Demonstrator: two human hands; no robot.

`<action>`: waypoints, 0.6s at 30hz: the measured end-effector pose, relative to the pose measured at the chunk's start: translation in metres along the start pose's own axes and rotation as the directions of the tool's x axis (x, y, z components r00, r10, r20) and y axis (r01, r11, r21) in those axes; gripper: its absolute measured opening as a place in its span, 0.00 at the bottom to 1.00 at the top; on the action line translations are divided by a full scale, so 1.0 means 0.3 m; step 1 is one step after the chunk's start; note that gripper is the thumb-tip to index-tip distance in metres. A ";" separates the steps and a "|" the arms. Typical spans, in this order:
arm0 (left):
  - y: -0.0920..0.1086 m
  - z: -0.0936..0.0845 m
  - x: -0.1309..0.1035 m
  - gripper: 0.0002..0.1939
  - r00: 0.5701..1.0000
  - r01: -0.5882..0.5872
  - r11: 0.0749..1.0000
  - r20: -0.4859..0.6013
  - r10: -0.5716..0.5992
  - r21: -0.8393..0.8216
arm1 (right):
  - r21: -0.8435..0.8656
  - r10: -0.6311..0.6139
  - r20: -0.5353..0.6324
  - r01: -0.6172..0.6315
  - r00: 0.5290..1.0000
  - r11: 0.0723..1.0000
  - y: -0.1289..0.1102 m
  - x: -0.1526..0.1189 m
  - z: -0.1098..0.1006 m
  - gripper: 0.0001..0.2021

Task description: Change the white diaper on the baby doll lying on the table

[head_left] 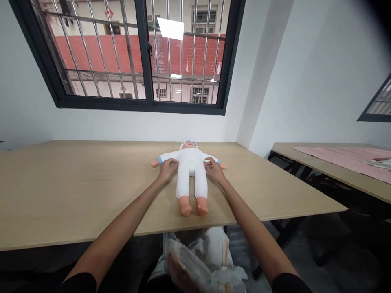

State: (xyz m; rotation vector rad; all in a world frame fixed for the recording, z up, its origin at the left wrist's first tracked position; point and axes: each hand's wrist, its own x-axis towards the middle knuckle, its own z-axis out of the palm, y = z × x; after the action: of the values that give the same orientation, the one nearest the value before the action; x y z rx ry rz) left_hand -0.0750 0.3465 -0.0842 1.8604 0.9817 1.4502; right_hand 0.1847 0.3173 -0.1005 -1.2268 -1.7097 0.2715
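Observation:
A baby doll (192, 162) in a white suit with blue cuffs and a white printed cap lies on its back on the wooden table (91, 183). Its bare feet point toward me and its arms are spread wide. At the doll's waist on the left side, my left hand (168, 169) has its fingers curled and pinched against the suit. My right hand (214, 169) does the same at the opposite side of the waist. The fingertips are partly hidden, so how much cloth they grip is hard to see.
Below the table's front edge sits a clear plastic bag (201, 264) with white items inside. A second table (284, 156) with a pink cloth (345, 158) stands to the right. A barred window (146, 103) is in the wall behind.

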 end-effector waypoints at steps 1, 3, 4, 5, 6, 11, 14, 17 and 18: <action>0.002 0.003 -0.001 0.08 1.000 -0.006 1.000 -0.011 0.006 0.002 | -0.021 0.004 -0.005 -0.004 1.000 1.000 -0.002 -0.002 0.001 0.16; 0.006 0.010 -0.003 0.07 0.999 -0.018 1.000 -0.033 0.018 0.009 | -0.053 -0.002 -0.019 0.001 1.000 0.999 -0.006 -0.004 0.005 0.14; 0.008 0.012 -0.004 0.06 0.999 -0.023 1.000 -0.041 0.024 0.012 | -0.060 -0.010 -0.026 0.009 1.000 0.998 -0.006 -0.005 0.006 0.14; 0.011 0.015 -0.005 0.05 0.999 -0.030 0.999 -0.044 0.030 0.015 | -0.062 -0.019 -0.030 0.017 0.999 0.998 -0.006 -0.005 0.007 0.13; 0.013 0.017 -0.006 0.04 0.998 -0.035 0.999 -0.042 0.036 0.018 | -0.062 -0.025 -0.029 0.024 0.999 0.998 -0.005 -0.004 0.008 0.12; 0.016 0.016 -0.011 0.04 1.000 -0.014 0.999 -0.018 0.015 0.032 | -0.065 -0.018 -0.011 0.017 1.000 0.998 0.008 -0.001 0.008 0.10; 0.010 0.011 -0.011 0.06 1.000 -0.007 1.000 -0.012 0.007 0.026 | -0.050 -0.015 -0.019 0.014 1.000 0.999 0.018 0.002 0.006 0.08; 0.002 0.008 -0.011 0.06 1.000 -0.005 1.000 0.003 0.005 0.022 | -0.030 0.003 -0.023 -0.004 1.000 1.000 0.029 0.008 0.000 0.07; 0.000 0.007 -0.012 0.06 1.000 -0.005 1.000 0.009 0.005 0.021 | -0.029 0.009 -0.021 -0.010 1.000 1.000 0.034 0.010 -0.003 0.07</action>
State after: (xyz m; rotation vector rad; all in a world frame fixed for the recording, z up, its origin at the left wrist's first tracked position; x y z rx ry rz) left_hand -0.0734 0.3436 -0.0866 1.8842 0.9921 1.4385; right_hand 0.1915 0.3242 -0.1048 -1.2553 -1.6952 0.2394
